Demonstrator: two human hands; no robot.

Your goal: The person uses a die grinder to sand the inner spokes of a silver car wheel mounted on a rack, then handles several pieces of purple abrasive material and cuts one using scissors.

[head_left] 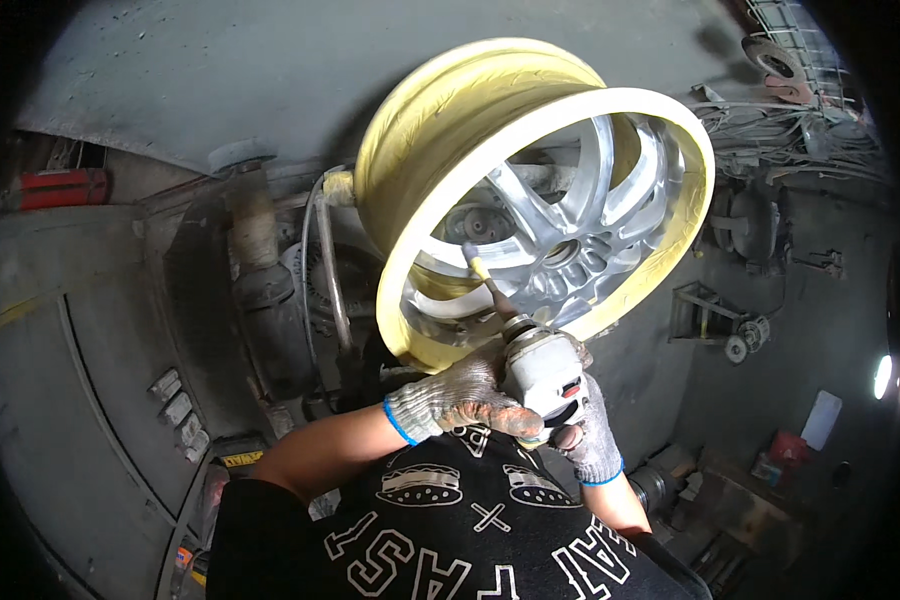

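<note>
A large alloy wheel (545, 215) fills the upper middle, tilted, its rim and barrel covered in yellow tape or film and its bare silver spokes showing. Both my hands, in dirty knitted work gloves with blue cuffs, are wrapped round a white die grinder (542, 368). My left hand (465, 395) grips its body from the left, and my right hand (595, 438) closes on its rear from the right. The grinder's thin shaft points up and away, and its small grey-and-yellow tip (475, 262) lies over a left spoke; whether they touch I cannot tell.
A metal post (332, 270) and cable stand left of the wheel. Several small blocks (180, 415) sit at the far left, with a red cylinder (65, 188) above. On the right are a small wheeled metal frame (715, 325), piled cables (790, 135) and a workbench (745, 515).
</note>
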